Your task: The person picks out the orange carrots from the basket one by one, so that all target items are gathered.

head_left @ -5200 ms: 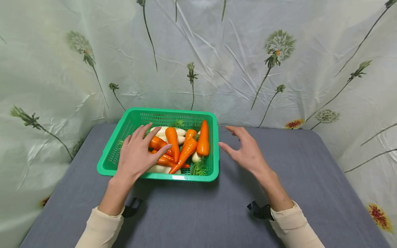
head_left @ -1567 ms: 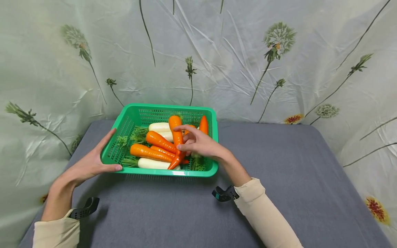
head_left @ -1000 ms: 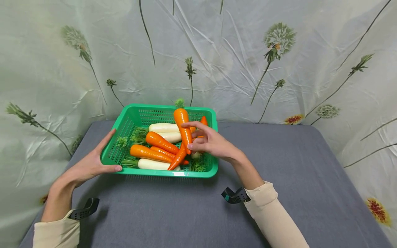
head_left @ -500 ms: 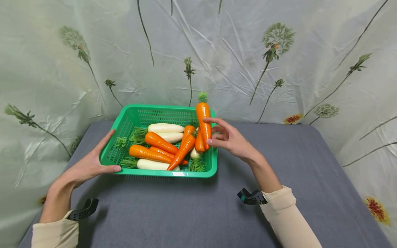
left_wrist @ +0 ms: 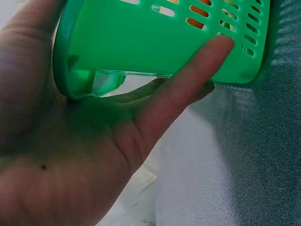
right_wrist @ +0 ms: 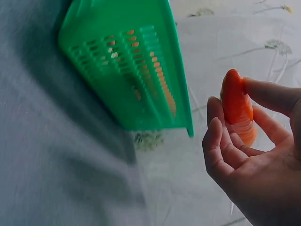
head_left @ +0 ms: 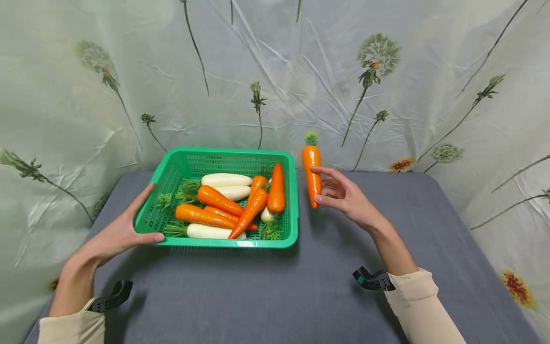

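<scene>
In the head view, my right hand [head_left: 354, 203] pinches an orange carrot [head_left: 311, 165] between thumb and fingers, just right of the green basket [head_left: 275, 244]. The carrot points up, its green leafy tuft on top, clear of the table; the right wrist view shows the carrot [right_wrist: 236, 103] end-on between my fingertips. My left hand [head_left: 113, 236] grips the basket's near left corner, thumb along the front rim. Close up in the left wrist view, the slotted basket wall [left_wrist: 131, 47] has fingers against it. Inside lie several carrots [head_left: 220, 200] and white radishes [head_left: 226, 180].
The basket stands on a grey cloth-covered table [head_left: 258, 296]. Behind it hangs a pale curtain [head_left: 301, 71] printed with dandelions. Each wrist wears a black strap mount [head_left: 373, 279].
My right hand has lifted one carrot out of the basket and carried it to the right, past the rim. My left hand moved from over the vegetables to the basket's left corner and stays there.
</scene>
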Tool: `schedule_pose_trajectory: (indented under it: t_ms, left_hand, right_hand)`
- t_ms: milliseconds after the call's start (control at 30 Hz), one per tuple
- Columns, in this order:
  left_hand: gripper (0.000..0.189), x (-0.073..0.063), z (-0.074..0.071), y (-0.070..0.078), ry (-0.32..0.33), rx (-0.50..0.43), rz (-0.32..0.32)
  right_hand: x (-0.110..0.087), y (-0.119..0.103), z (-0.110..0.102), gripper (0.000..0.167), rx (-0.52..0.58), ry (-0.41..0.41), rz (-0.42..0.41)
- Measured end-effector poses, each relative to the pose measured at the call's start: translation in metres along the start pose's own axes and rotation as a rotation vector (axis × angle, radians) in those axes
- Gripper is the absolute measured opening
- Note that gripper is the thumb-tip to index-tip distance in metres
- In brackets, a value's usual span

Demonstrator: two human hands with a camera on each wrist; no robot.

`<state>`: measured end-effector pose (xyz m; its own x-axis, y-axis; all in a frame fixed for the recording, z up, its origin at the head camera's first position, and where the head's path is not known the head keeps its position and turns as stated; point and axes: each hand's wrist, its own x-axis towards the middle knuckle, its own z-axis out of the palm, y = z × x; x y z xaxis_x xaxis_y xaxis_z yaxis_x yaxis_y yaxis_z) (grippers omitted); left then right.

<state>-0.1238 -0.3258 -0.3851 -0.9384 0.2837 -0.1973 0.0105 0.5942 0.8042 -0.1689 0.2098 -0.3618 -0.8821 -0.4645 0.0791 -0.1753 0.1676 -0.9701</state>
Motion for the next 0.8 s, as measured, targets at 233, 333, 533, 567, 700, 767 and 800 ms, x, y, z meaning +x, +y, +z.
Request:
schedule_pose_trajectory:
  t_ms: [233, 333, 533, 567, 700, 767, 800]
  left_hand:
    - [0.122, -0.001, 0.002, 0.001, 0.001, -0.036, 0.013]
    - [0.121, 0.0, 0.002, 0.001, 0.005, -0.041, 0.01]
    - [0.121, 0.0, 0.002, 0.0, 0.009, -0.057, 0.012]
    - [0.121, -0.001, 0.002, 0.0, 0.011, -0.056, 0.012]
    - [0.12, -0.001, 0.003, 0.001, 0.014, -0.062, 0.011]
    - [0.12, -0.002, 0.003, 0.001, 0.014, -0.062, 0.012]
    - [0.12, -0.002, 0.003, 0.001, 0.015, -0.064, 0.012]
  right_hand:
    - [-0.018, 0.012, -0.021, 0.065, -0.026, 0.044, 0.005]
    - [-0.027, 0.017, -0.033, 0.065, -0.028, 0.064, 0.01]
    - [-0.045, 0.026, -0.054, 0.063, -0.035, 0.106, 0.029]
    - [-0.048, 0.027, -0.057, 0.063, -0.036, 0.111, 0.031]
    - [-0.058, 0.032, -0.065, 0.062, -0.025, 0.127, 0.037]
    - [-0.062, 0.036, -0.068, 0.062, -0.013, 0.132, 0.039]
    - [-0.064, 0.038, -0.069, 0.062, -0.01, 0.133, 0.041]
